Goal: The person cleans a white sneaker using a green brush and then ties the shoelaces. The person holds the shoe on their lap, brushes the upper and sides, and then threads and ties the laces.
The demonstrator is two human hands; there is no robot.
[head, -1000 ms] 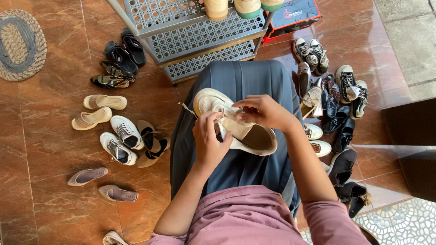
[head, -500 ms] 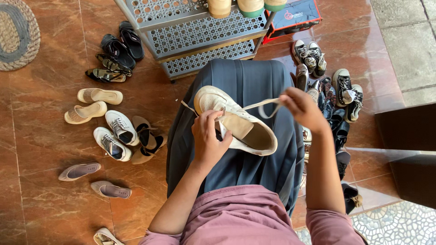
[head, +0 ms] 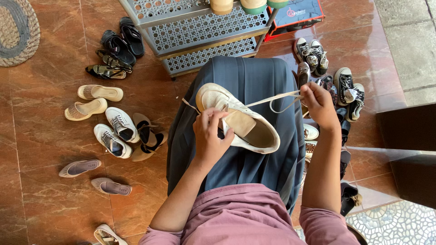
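Lacing a cream sneaker (head: 240,121) on the lap.
Left hand (head: 210,136) clamped on the shoe's near side at 7 o'clock; right hand (head: 319,105) pinching the taut lace (head: 272,98) out toward 2 o'clock.

Home entryway: shoe rack (head: 200,31), scattered shoes (head: 113,131), doormat (head: 18,31).

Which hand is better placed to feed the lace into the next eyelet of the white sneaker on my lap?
Probably the right hand: it pinches the lace, drawn taut out to the side. The left hand grips the white sneaker at the eyelets, steadying it.
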